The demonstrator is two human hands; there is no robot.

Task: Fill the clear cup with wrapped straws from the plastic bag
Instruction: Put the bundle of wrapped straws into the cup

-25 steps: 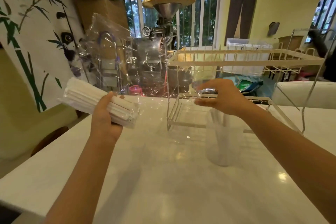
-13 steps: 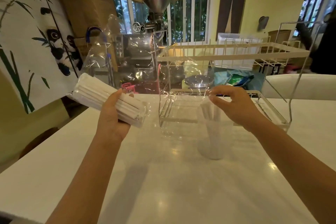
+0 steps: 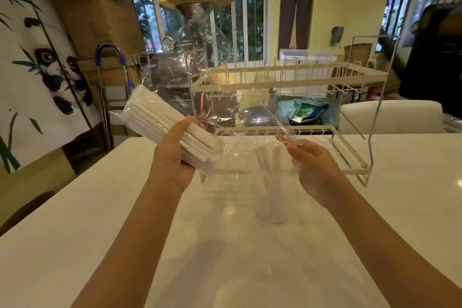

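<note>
My left hand (image 3: 175,155) grips a bundle of white wrapped straws (image 3: 160,120) inside a clear plastic bag (image 3: 225,97). The bundle is tilted, with its lower end pointing right toward the cup, and the bag's loose open end spreads out to the right. The clear cup (image 3: 272,205) stands upright on the white table (image 3: 225,270) between my hands, with several wrapped straws (image 3: 266,162) upright inside it. My right hand (image 3: 315,167) hovers just right of the cup's rim, and its fingertips pinch the loose edge of the bag's film.
A white wire dish rack (image 3: 287,82) stands on the table right behind the cup. A white seat (image 3: 390,115) sits past the table's far right edge. Cardboard boxes, a metal machine and a folding trolley crowd the space behind on the left.
My right hand has moved from above the cup to its right side and turned palm up, taking the bag's loose film. The view has shifted, so cup and hands sit closer to centre.
</note>
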